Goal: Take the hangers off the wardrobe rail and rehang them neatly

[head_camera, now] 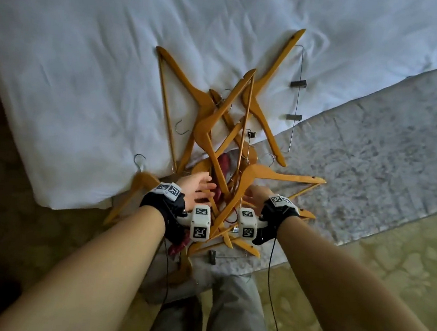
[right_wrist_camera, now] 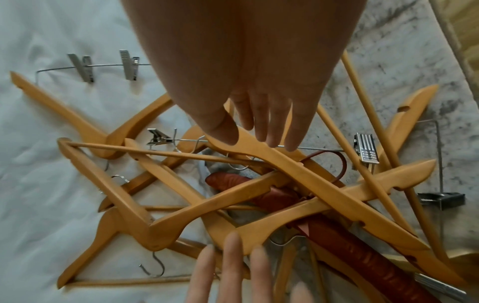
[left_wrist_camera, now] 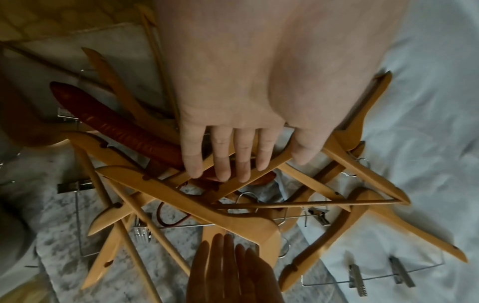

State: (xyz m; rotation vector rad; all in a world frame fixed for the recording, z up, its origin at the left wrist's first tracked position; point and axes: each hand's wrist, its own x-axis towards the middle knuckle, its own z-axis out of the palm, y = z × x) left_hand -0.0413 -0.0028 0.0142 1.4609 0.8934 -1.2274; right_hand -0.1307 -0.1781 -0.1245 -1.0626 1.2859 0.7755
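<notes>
Fingers (left_wrist_camera: 243,155) of the left hand (head_camera: 198,190) are being held straight and slightly spread, their tips lying against one arm of a wooden hanger near the centre of the left wrist view; nothing is being gripped. Fingers (right_wrist_camera: 269,123) of the right hand (head_camera: 256,195) are likewise being extended and loosely parted over another hanger arm at upper centre of the right wrist view; contact cannot be confirmed. Both forearms are being reached forward from the lower corners of the head view, palms down, converging on the near end of the pile of hangers (head_camera: 223,139), which is lying tangled at frame centre, partly on the white bedsheet (head_camera: 90,44) and partly on the grey runner (head_camera: 375,154). A red padded hanger (left_wrist_camera: 116,127) is buried within. Removal from the rail is judged complete; sorting is being started. One hanger is needing to be singled out and freed from crossed arms, hooks and clip bars.
</notes>
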